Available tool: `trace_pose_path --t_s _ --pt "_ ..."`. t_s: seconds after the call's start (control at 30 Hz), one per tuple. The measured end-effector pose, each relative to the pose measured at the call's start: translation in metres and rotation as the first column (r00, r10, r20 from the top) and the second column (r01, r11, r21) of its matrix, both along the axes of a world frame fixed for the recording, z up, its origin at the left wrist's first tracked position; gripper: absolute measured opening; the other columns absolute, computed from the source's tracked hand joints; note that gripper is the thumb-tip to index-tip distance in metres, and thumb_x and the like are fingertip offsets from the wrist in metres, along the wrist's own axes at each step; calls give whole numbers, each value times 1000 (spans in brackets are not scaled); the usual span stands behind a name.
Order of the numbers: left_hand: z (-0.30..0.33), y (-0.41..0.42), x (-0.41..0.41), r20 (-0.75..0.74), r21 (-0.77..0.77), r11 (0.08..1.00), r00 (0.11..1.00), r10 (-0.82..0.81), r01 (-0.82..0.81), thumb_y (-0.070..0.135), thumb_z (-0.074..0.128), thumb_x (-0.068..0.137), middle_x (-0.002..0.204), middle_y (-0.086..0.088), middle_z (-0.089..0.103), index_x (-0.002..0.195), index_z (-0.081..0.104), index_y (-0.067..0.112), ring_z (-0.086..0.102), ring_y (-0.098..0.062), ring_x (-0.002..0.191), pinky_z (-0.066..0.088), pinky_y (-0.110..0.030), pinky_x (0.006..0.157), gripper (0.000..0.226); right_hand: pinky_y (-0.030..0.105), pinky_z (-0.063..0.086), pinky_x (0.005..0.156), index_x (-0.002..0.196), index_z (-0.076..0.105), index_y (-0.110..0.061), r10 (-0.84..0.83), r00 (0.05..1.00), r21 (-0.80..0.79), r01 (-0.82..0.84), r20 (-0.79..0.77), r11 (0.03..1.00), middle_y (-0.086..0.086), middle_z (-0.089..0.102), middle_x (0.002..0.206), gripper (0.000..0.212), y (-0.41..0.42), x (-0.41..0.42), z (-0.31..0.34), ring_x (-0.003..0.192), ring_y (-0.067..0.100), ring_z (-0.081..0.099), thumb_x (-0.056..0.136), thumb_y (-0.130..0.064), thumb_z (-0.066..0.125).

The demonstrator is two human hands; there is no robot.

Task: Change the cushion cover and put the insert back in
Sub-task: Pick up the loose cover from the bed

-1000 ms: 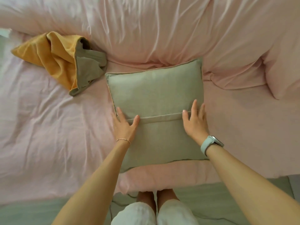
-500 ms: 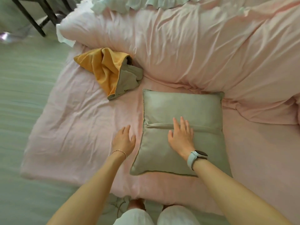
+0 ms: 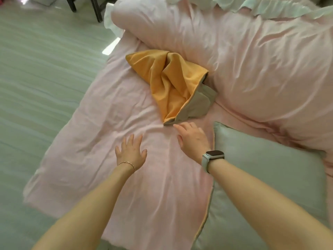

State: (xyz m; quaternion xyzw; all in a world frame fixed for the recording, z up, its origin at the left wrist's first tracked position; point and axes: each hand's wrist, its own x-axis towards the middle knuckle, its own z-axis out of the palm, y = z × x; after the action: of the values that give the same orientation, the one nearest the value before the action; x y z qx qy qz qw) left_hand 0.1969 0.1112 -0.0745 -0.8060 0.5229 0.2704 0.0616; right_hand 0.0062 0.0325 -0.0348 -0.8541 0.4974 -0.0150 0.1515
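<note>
Nearest, two bare forearms reach out over a bed covered in a pink sheet (image 3: 126,186). At the lower right lies the grey-green cushion (image 3: 261,177), filled and flat on the sheet, with the right forearm passing over its near left part. A narrow orange piping runs along its left edge.

Further out, the left hand (image 3: 131,152) is spread with its fingers straight and apart, palm down over bare sheet, holding nothing; whether it touches the fabric cannot be told. A thin bracelet (image 3: 128,164) sits at that wrist. The right hand (image 3: 192,138) is also open, fingers loosely extended and holding nothing, just left of the cushion's far left corner. Its fingertips (image 3: 177,126) are very close to the near tip of the loose cover, though contact is not clear. A smartwatch (image 3: 213,156) with a pale band is on the right wrist.

Beyond the hands, the empty orange and grey cushion cover (image 3: 171,83) lies crumpled on the sheet, its grey side folded out at the right, resting against a bulky pink duvet (image 3: 252,60) heaped across the far side. To the left is pale green floor (image 3: 36,78), with dark furniture legs (image 3: 95,8) at the top.
</note>
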Motion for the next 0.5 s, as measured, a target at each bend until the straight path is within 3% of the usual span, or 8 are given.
trace_pose_path --t_s 0.1,0.2,0.3,0.37,0.43,0.5 --pt "-40 9 28 -4 140 988 998 -59 59 46 37 93 157 3 -7 147 6 35 -11 -24 143 4 -52 113 63 36 32 87 132 46 -20 52 990 -33 -57 -128 998 2 49 130 43 -27 35 -39 121 24 40 90 -11 47" --pt "-59 17 39 -42 129 988 996 -85 89 49 38 92 156 6 -13 146 5 37 -14 -20 143 -2 -48 112 65 45 26 103 121 56 -16 96 964 -21 -104 -247 994 7 53 124 39 -50 49 -64 124 27 40 84 -5 54" --pt "-55 16 45 -138 83 996 990 -29 41 47 45 90 157 8 -3 145 17 35 -9 -17 144 0 -44 113 63 44 46 86 71 65 -10 132 965 -202 -179 -229 963 8 63 72 13 -60 57 -66 72 28 62 72 0 57" --pt "-44 12 50 -265 -33 996 962 68 -79 43 50 90 154 6 17 142 29 29 6 -17 143 8 -40 113 58 36 46 76 61 60 -10 99 984 -200 -127 -145 971 6 56 55 20 -64 62 -52 52 26 57 72 -1 46" --pt "-23 1 55 -451 -221 954 888 85 -203 34 58 88 147 3 34 138 39 20 23 -19 139 16 -29 111 56 34 41 66 69 62 -7 31 999 -151 -27 25 988 7 59 60 18 -67 68 -24 55 29 56 80 -8 48" --pt "10 -19 56 -525 -379 902 851 -24 -208 33 62 86 142 -3 42 136 43 13 35 -21 134 19 -19 107 57 33 41 61 80 65 -6 -26 979 -143 56 204 988 9 64 72 28 -72 69 15 65 26 57 87 -22 43"
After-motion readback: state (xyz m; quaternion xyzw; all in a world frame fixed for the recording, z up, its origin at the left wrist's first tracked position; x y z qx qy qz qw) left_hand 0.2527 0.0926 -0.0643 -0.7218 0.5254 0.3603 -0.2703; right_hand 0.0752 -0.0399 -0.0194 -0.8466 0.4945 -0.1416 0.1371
